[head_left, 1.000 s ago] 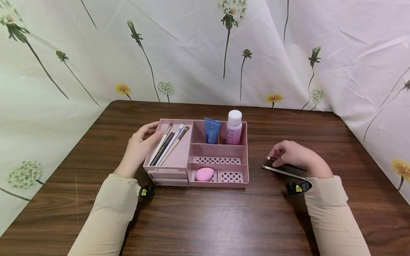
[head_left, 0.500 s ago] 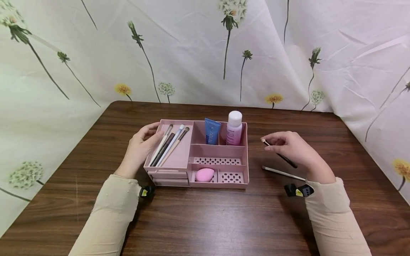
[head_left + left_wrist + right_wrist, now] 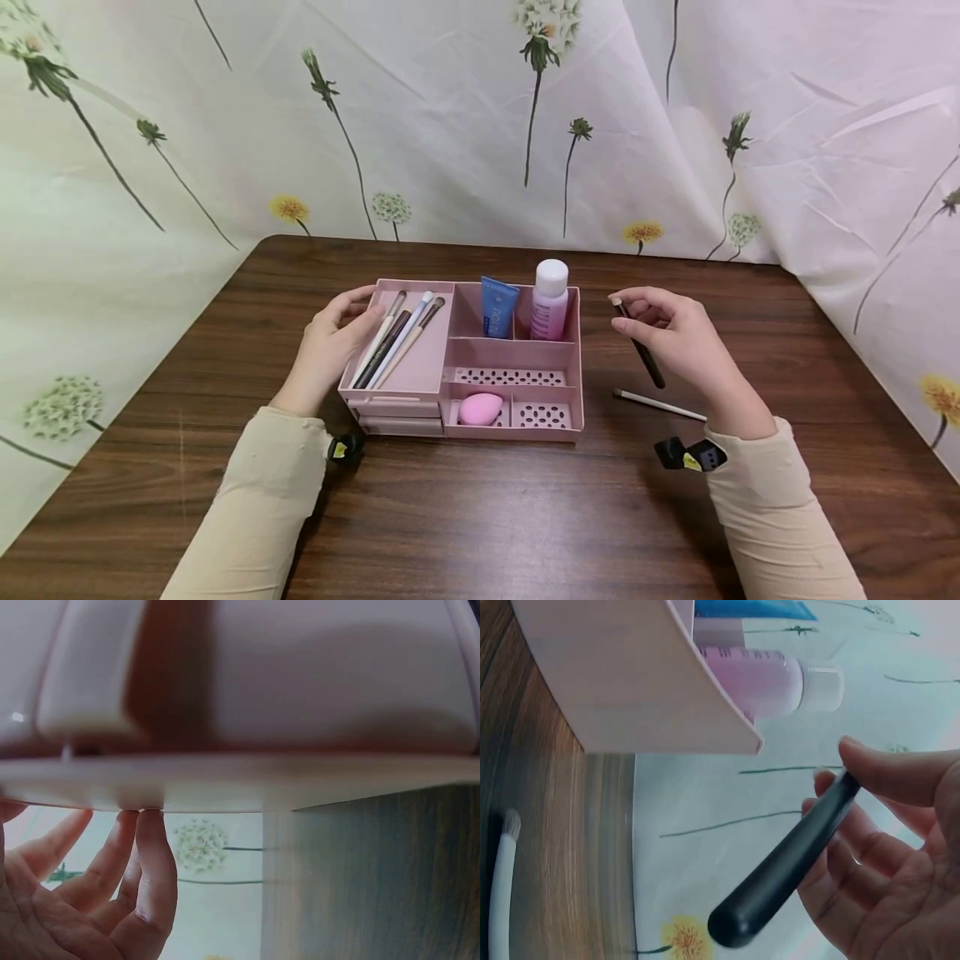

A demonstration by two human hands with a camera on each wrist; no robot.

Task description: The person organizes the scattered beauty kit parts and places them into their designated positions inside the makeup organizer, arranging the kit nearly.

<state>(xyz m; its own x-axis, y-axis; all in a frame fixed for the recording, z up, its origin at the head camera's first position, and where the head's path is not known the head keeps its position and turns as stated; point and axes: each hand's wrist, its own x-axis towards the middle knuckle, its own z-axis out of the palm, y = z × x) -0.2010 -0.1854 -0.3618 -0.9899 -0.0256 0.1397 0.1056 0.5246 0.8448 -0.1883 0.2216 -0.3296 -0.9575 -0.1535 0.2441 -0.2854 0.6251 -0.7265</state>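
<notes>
My left hand (image 3: pixel 326 346) holds the left side of a pink organizer (image 3: pixel 396 279); its thumb lies at the top rim. In the left wrist view, the fingertips (image 3: pixel 150 825) touch the outer wall. To the right of the organizer, above the table, my right hand (image 3: pixel 678 342) pinches a dark-handled makeup brush (image 3: pixel 643 354) near its pale tip. Its black handle (image 3: pixel 780 862) slants downward in the right wrist view. A white makeup brush (image 3: pixel 663 404) lies on the table below this hand. Several makeup brushes (image 3: pixel 397 346) rest in the organizer's left tray.
A blue tube (image 3: pixel 497 308) and a pink bottle with a white cap (image 3: pixel 550 304) stand in the rear compartments. One front compartment holds a pink makeup sponge (image 3: pixel 480 408). Dark wooden table (image 3: pixel 487 517) surrounds the organizer, with a flower-printed cloth (image 3: pixel 450 125) behind.
My right hand has lifted the dark makeup brush off the table and moved it away from me, tilting it more upright. My left hand has stayed at the organizer.
</notes>
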